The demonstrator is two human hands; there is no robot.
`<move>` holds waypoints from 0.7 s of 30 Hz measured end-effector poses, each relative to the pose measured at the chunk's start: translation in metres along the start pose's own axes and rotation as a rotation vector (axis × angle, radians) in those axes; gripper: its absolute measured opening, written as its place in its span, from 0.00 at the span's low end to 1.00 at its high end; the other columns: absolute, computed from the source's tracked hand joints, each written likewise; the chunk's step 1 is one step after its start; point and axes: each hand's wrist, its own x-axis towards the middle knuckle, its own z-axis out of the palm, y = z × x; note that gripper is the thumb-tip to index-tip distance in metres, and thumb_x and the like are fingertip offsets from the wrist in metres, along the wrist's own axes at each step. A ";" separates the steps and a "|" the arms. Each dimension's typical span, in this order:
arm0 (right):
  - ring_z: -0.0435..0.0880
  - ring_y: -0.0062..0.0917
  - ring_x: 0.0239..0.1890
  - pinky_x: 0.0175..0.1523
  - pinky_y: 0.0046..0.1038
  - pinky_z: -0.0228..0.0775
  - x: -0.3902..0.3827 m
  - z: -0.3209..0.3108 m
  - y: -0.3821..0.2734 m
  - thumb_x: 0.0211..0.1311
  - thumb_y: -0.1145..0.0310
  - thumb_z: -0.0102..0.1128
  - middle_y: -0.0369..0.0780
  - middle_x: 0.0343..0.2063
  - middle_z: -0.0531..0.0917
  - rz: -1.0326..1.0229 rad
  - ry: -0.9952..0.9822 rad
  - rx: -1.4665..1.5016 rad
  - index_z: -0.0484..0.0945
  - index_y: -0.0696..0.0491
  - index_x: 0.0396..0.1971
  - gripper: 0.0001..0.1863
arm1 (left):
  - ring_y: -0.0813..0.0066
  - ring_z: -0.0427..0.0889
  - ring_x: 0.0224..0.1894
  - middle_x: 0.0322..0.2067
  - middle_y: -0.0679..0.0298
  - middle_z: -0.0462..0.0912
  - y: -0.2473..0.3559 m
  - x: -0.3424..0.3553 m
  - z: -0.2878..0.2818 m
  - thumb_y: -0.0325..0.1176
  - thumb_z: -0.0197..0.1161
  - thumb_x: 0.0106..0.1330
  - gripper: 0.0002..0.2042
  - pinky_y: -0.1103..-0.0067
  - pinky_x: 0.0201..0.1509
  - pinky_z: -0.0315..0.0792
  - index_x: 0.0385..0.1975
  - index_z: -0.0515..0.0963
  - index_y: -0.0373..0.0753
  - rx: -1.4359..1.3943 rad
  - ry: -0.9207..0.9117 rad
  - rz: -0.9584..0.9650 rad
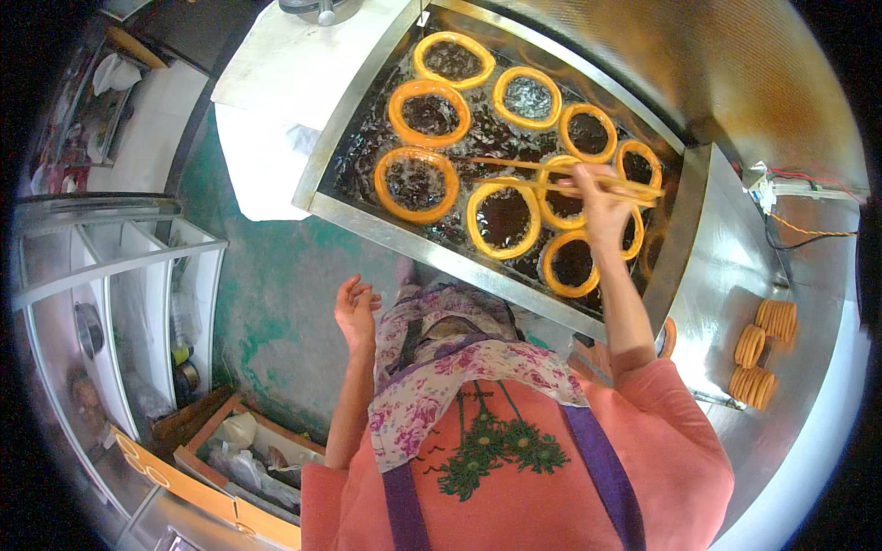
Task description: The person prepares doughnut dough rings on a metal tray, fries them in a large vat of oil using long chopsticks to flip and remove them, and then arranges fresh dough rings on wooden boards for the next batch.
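Observation:
My right hand [602, 207] is closed around a pair of long wooden chopsticks [634, 189] above a rectangular metal fryer [432, 257]. Their tips point left, between a deep golden dough ring [381, 184] and a paler one [474, 220]; whether they touch either I cannot tell. Several more rings float in the dark, bubbling oil, the browner ones toward the left. Under my right hand, one ring [549, 204] is partly covered. My left hand [356, 312] hangs in front of the fryer, holding nothing, its fingers loosely bent and apart.
Fried rings [753, 386] stand in stacks on the metal counter at right, with loose wires [808, 225] beyond them. A white worktop [276, 73] adjoins the fryer's left end. White shelving [119, 262] and a box of bags [197, 450] are at left.

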 end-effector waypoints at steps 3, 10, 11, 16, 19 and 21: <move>0.83 0.29 0.25 0.29 0.25 0.79 0.026 -0.031 -0.036 0.57 0.72 0.58 0.45 0.27 0.80 -0.067 0.062 -0.061 0.75 0.64 0.31 0.09 | 0.73 0.78 0.28 0.34 0.58 0.76 0.000 -0.003 -0.015 0.22 0.54 0.58 0.16 0.81 0.28 0.72 0.47 0.69 0.31 0.040 0.073 0.018; 0.83 0.33 0.31 0.33 0.28 0.81 0.113 0.021 0.000 0.57 0.71 0.58 0.46 0.29 0.79 -0.037 0.297 0.225 0.74 0.64 0.34 0.11 | 0.74 0.78 0.26 0.33 0.57 0.75 -0.019 0.029 -0.058 0.21 0.55 0.58 0.16 0.82 0.25 0.72 0.47 0.69 0.31 0.029 0.185 -0.050; 0.83 0.34 0.31 0.32 0.28 0.81 0.124 0.033 0.013 0.57 0.71 0.59 0.46 0.29 0.79 -0.031 0.330 0.248 0.74 0.64 0.33 0.11 | 0.74 0.78 0.26 0.33 0.57 0.75 -0.015 0.039 -0.057 0.21 0.55 0.58 0.16 0.82 0.25 0.72 0.47 0.69 0.31 0.060 0.173 -0.056; 0.83 0.33 0.28 0.26 0.28 0.80 0.176 0.087 0.085 0.55 0.72 0.61 0.47 0.26 0.79 0.050 0.475 0.314 0.73 0.63 0.33 0.11 | 0.73 0.78 0.25 0.33 0.57 0.74 -0.014 0.099 -0.077 0.20 0.55 0.57 0.16 0.82 0.23 0.72 0.47 0.69 0.31 0.062 0.135 -0.066; 0.82 0.33 0.26 0.24 0.31 0.80 0.194 0.103 0.114 0.56 0.73 0.59 0.46 0.25 0.79 0.193 0.571 0.345 0.72 0.62 0.35 0.10 | 0.73 0.78 0.24 0.33 0.57 0.74 0.001 0.130 -0.086 0.20 0.54 0.57 0.16 0.82 0.23 0.72 0.47 0.69 0.31 0.055 0.144 -0.079; 0.82 0.33 0.26 0.24 0.31 0.81 0.198 0.108 0.131 0.57 0.73 0.58 0.47 0.27 0.79 0.230 0.619 0.418 0.72 0.62 0.35 0.10 | 0.73 0.78 0.24 0.33 0.57 0.75 0.012 0.144 -0.091 0.20 0.54 0.56 0.17 0.82 0.23 0.72 0.47 0.69 0.32 0.105 0.157 -0.107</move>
